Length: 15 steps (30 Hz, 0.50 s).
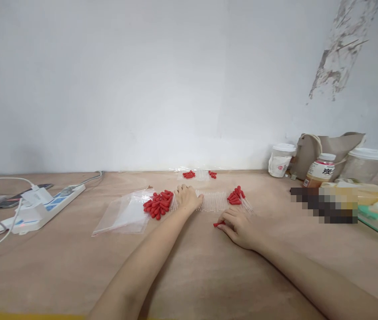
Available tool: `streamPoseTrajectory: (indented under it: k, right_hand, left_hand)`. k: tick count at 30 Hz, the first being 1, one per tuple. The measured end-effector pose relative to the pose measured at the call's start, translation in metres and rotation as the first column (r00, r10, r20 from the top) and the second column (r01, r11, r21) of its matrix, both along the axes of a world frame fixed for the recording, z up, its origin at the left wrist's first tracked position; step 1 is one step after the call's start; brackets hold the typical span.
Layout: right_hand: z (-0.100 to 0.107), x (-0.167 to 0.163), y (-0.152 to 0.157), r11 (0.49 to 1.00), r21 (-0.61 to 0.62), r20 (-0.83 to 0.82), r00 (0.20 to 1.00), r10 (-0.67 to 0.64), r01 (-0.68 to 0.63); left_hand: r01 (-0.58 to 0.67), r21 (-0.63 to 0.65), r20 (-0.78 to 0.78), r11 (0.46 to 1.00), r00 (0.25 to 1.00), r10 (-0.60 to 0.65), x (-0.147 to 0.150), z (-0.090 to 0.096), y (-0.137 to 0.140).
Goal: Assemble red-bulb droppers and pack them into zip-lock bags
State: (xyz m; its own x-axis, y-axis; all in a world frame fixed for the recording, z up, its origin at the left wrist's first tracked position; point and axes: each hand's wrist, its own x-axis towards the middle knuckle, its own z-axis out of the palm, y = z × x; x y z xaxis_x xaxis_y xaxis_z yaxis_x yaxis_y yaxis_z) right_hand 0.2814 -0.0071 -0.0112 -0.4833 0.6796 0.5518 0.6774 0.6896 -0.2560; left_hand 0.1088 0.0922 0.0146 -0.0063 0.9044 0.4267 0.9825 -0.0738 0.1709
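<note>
Red cap (pixel 219 224) at right hand (pixel 239 228)

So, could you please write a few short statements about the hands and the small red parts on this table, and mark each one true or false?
1. The right hand pinches a small red rubber cap at its fingertips. True.
2. The left hand rests on the row of clear plastic tubes. True.
3. The loose pile of red caps lies right of both hands. False: it lies left of the left hand, by the clear plastic bag.
4. The white power strip stands by the lidded cups. False: it is at the table's far left.
</note>
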Motion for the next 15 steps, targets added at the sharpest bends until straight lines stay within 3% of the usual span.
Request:
streamPoseTrajectory:
  k: [9, 15]
  right_hand:
    - [-0.001, 0.001, 0.001, 1.000, -0.011, -0.016, 1.000, 0.023, -0.023]
    - [-0.002, 0.001, 0.001, 0.999, -0.025, -0.042, 0.999, 0.034, -0.035]
  left_hand:
    - [-0.088, -0.069, 0.010, 0.994, 0.996, 0.089, 0.004, -0.003, 0.013]
    - [-0.018, -0.089, 0.048, 0.996, 0.999, 0.023, 0.003, 0.007, 0.006]
